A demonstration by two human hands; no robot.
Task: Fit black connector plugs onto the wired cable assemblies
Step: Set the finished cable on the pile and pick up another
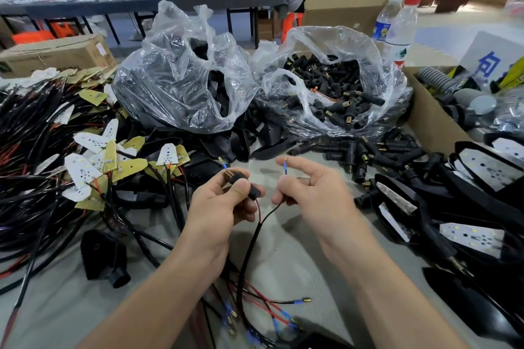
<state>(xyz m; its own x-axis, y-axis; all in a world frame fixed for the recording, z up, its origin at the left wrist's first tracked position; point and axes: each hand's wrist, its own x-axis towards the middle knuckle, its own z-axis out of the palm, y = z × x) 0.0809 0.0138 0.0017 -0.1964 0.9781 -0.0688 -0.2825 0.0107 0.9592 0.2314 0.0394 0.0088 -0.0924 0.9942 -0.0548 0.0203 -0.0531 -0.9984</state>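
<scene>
My left hand (224, 204) grips a black connector plug (241, 183) with a brass threaded end; a red wire and a blue-tipped terminal (224, 164) stick out of it. My right hand (309, 184) pinches a black wire (255, 232) whose blue and gold terminal tip (285, 164) points up between its fingers. The two hands are a short gap apart above the table. The cable runs down to a bundle of red and black wires with blue terminals (255, 312) near the front edge.
A clear bag of loose black plugs (334, 85) sits behind, with more plugs spilled (368, 153) on the table. Another bag (181, 73) holds black housings. LED-board cable assemblies (93, 156) pile at left; lamp housings (467, 207) and a cardboard box (433, 119) at right.
</scene>
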